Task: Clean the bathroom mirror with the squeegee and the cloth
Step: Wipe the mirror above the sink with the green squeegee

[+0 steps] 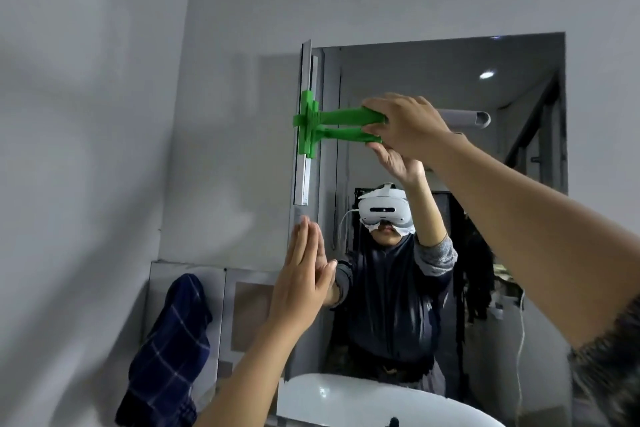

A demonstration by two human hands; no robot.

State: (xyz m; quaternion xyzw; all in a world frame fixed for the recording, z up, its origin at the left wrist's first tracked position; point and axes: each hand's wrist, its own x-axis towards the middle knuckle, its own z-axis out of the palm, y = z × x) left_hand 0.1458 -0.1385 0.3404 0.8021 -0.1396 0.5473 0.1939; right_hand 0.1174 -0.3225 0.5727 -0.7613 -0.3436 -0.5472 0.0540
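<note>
The mirror point(502, 218) hangs on the grey wall above the sink. My right hand point(405, 125) grips the green handle of the squeegee point(341, 117). Its long blade stands upright against the mirror's left edge, and the handle's reflection shows just below it. My left hand point(299, 279) is flat with fingers straight, pressed against the lower left edge of the mirror, and holds nothing. A dark blue checked cloth point(169, 350) hangs at the lower left, beside the sink and apart from both hands.
A white sink rim point(346, 399) curves along the bottom. Grey tiled panels point(242, 308) stand behind the cloth. The mirror reflects a person wearing a white headset, a doorway and a ceiling light. A bare grey wall fills the left and top.
</note>
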